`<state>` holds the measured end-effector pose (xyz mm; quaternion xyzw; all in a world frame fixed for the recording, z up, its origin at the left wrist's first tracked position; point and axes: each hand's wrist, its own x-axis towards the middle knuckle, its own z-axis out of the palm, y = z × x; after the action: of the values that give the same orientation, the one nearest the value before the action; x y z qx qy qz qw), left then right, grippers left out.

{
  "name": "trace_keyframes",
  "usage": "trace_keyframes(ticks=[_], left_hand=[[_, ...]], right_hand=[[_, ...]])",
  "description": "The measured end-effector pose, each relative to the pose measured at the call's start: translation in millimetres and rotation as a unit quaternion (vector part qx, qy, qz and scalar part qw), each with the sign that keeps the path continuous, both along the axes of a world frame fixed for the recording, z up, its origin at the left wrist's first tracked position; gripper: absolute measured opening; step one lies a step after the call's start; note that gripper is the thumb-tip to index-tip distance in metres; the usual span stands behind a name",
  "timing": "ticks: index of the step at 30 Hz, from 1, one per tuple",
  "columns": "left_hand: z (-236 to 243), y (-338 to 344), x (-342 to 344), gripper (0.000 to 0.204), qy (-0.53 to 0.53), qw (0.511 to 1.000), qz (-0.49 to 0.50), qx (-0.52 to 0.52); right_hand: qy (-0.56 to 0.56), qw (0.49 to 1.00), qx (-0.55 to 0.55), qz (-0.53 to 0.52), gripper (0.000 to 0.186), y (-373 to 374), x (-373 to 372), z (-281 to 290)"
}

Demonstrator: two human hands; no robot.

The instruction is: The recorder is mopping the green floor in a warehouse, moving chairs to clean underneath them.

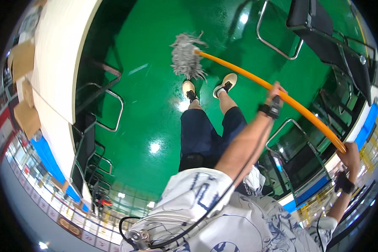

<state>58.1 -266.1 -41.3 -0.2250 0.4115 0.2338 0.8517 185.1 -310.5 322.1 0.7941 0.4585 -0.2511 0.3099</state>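
A mop with a shaggy grey head (185,56) and a long orange handle (239,70) crosses the view diagonally. The head rests on the green floor (138,96) just beyond my beige shoes. My left hand (276,93) is closed round the middle of the handle. Farther down, toward the right, my right hand (347,153) grips the handle near its end. Both wrists carry black straps or devices.
A long pale table (88,29) with cardboard boxes (27,117) runs along the left. Black chairs with chrome sled legs (111,128) stand beside it. More black chairs (311,25) line the right side, near blue strips at the table edge (365,122).
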Motion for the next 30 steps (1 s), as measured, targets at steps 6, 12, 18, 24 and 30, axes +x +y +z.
trace_keyframes(ticks=[6,12,18,24,30], left_hand=[[-62,132,-260,0.01,0.176,0.961,0.146,0.154],[-55,142,-402,0.016,0.368,0.925,0.077,0.061],[-36,100,-271,0.009,0.283,0.953,0.037,0.105],[-52,-3,-90,0.013,0.124,0.923,-0.128,0.34],[-19,-67,64,0.008,0.179,0.635,0.001,0.752]], right_hand=[[0.124,0.956,0.124,0.237,0.011,107,-176,-89],[0.235,0.91,0.167,0.297,0.016,95,-280,-137],[0.237,0.958,0.063,0.15,0.025,60,-172,-100],[0.142,0.989,0.042,0.017,0.027,-2,-8,-35],[0.018,0.989,0.026,-0.146,0.025,-85,40,23]])
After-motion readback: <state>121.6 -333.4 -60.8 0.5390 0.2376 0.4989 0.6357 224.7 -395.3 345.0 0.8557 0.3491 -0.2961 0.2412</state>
